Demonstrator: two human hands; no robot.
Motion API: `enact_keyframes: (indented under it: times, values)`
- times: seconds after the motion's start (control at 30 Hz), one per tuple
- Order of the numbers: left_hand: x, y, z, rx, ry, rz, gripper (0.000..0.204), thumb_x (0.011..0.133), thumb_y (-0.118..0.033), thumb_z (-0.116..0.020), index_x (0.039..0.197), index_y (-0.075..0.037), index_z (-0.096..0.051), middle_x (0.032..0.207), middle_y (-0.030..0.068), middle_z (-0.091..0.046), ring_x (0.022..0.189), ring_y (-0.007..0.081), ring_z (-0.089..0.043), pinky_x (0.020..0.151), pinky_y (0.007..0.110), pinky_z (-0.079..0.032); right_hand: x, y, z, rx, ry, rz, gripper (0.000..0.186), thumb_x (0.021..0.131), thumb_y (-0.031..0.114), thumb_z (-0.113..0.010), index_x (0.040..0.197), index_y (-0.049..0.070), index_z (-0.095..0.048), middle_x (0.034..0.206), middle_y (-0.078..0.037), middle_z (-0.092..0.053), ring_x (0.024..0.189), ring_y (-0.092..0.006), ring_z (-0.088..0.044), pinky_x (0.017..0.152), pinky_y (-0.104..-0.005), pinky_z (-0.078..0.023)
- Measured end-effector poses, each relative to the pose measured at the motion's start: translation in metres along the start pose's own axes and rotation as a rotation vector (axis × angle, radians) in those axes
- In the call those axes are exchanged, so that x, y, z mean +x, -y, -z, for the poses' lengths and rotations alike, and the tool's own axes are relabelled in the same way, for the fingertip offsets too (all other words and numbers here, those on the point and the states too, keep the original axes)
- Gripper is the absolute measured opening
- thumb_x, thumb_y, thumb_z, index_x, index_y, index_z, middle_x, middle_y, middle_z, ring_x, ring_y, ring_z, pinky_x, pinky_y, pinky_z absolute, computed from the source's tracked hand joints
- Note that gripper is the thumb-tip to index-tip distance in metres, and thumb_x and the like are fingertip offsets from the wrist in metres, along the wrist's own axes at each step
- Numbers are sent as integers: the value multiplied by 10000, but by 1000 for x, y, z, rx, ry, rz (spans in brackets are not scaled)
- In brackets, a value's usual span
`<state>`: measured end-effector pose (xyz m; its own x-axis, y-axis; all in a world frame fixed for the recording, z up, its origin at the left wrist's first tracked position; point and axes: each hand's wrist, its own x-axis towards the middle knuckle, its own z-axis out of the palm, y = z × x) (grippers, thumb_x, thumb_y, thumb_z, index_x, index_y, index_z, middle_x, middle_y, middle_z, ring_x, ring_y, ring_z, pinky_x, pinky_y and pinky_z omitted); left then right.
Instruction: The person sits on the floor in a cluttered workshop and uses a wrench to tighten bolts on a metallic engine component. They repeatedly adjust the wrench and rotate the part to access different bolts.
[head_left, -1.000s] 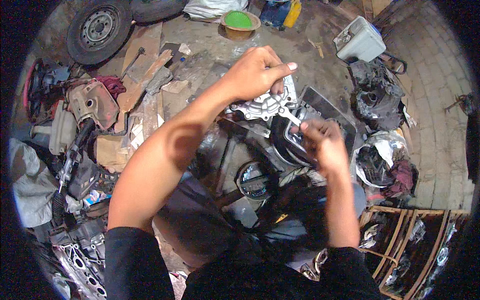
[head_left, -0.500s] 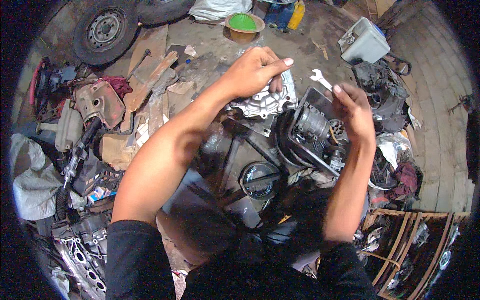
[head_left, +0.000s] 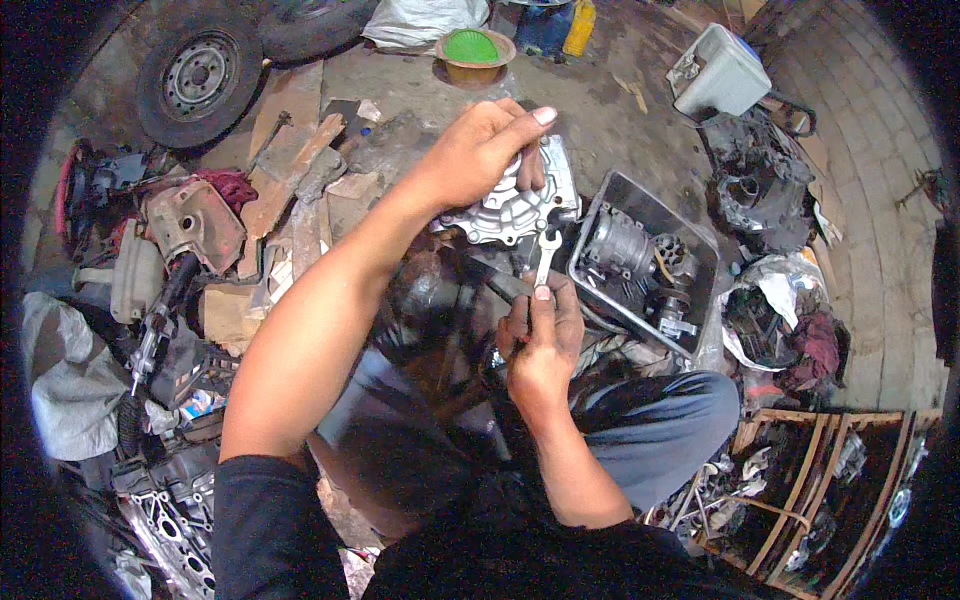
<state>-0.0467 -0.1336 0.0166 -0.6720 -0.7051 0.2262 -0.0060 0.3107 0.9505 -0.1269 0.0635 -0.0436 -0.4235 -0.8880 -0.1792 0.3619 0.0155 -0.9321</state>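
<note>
A silver cast-metal housing (head_left: 507, 215) with a ribbed, lobed rim stands in front of me. My left hand (head_left: 490, 150) is on top of it, fingers curled down over the metal and thumb lying across; what the fingertips touch is partly hidden. In my right hand (head_left: 545, 325) is a shiny open-ended wrench (head_left: 547, 258), gripped between thumb and fingers. The wrench's jaw points up, close to the housing's near right edge; whether it touches a bolt I cannot tell.
A grey tray (head_left: 647, 332) of greasy metal parts lies right of the housing. Farther off are a wheel (head_left: 200, 75), a brown bowl with a green basket (head_left: 473, 68) and a white bin (head_left: 722, 75). Scrap parts and wood lie left; a wooden rack (head_left: 820, 480) stands lower right.
My right hand has moved left and nearer to me with the wrench, from over the tray to beside the housing's near edge. My left hand stays on the housing.
</note>
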Motion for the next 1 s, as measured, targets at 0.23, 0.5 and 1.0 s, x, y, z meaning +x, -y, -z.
enact_keyframes:
  times: [0.23, 0.5, 1.0]
  values:
    - [4, 9, 8, 10, 34, -205, 786, 1040, -523, -177, 744, 29, -652, 671, 135, -664, 792, 222, -636, 926, 360, -441, 4, -16, -8, -267, -43, 147, 178, 1052, 249, -449, 1112, 92, -508, 619, 43, -337, 513, -62, -293, 455, -235, -302]
    - [4, 12, 6, -205, -49, -143, 949, 992, -674, -66, 700, 16, -648, 660, 96, -640, 732, 182, -618, 781, 284, -467, 21, -50, -4, -844, -207, 600, 167, 1040, 250, -484, 1102, 98, -515, 634, 51, -366, 503, -55, -319, 442, -225, -330]
    - [11, 14, 7, -218, -46, -128, 933, 1000, -658, -114, 585, 20, -604, 597, 102, -615, 647, 179, -585, 710, 279, -450, 138, 134, 39, -1269, 489, -17, 320, 871, 309, -724, 804, -2, -694, 661, -57, -635, 612, -174, -566, 581, -374, -437]
